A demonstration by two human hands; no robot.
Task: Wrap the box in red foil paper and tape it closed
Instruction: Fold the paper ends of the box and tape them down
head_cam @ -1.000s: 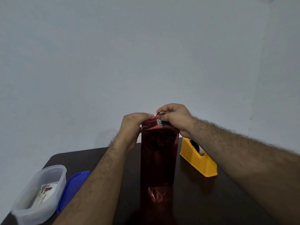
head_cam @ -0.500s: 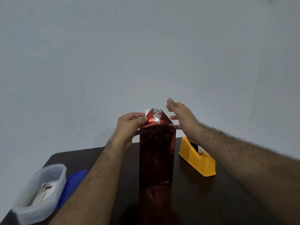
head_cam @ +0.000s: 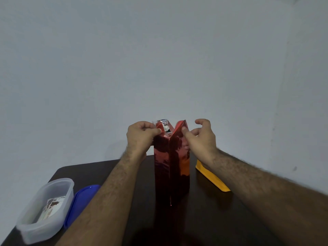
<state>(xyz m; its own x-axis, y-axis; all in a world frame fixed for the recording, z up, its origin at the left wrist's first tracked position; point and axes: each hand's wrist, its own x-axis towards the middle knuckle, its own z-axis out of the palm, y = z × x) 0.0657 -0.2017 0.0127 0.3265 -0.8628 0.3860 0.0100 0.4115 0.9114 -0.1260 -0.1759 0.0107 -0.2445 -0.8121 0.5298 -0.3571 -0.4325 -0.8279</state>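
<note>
Foil (head_cam: 179,153) top reopening, centre frame; left hand (head_cam: 142,137) pinching silver flap, right hand (head_cam: 200,139) pinching red flap; refolding ahead.

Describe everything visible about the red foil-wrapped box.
The red foil-wrapped box is tall and narrow and stands upright on the dark table, one vertical corner edge facing the camera. Its shiny, crinkled foil mirrors skin tones. The top is unclosed: flaps stick up, one showing its silver underside. The left hand pinches the left flap; the right hand touches the right flap near the top.
</note>
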